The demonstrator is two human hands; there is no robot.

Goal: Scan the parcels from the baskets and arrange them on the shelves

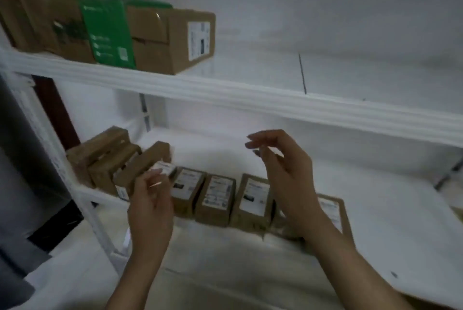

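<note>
Lower shelf [375,197] is taken as reference. Along its front edge a row of small brown parcels [215,199] is laid side by side, white labels up. At its left end more parcels are leaned together, a tilted parcel [147,162] nearest the row. The left hand [150,199] is held at the shelf's front left, fingers loosely curled by the tilted parcel's label; contact is blurred, so the grip cannot be told. The right hand [288,177] is raised over the shelf's front, fingers apart and relaxed, nothing held. On the upper shelf [250,99] above, at its left, a large box [172,39] with a green sleeve is seen.
</note>
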